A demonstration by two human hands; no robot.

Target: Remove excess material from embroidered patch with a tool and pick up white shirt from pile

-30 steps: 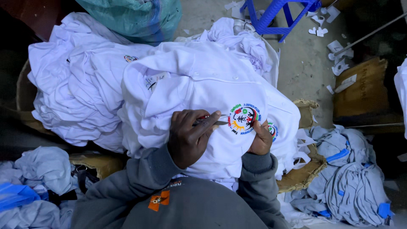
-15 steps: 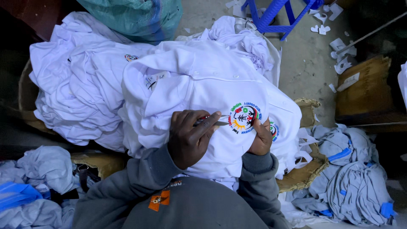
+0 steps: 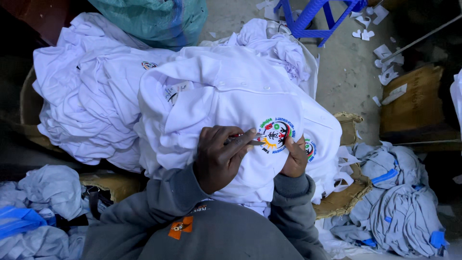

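The shirt (image 3: pixel 226 91) is white, with a round badge (image 3: pixel 274 135) stitched in red, green, yellow and black. The heap of shirts (image 3: pixel 82 96) beside it is white too. The sleeves (image 3: pixel 159 207) are grey, the stool (image 3: pixel 317 17) blue, the sack (image 3: pixel 154 19) teal, the bundled cloth (image 3: pixel 404 216) grey with blue trim.

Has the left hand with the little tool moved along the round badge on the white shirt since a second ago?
No. The left hand keeps its small tool at the round badge's left edge.
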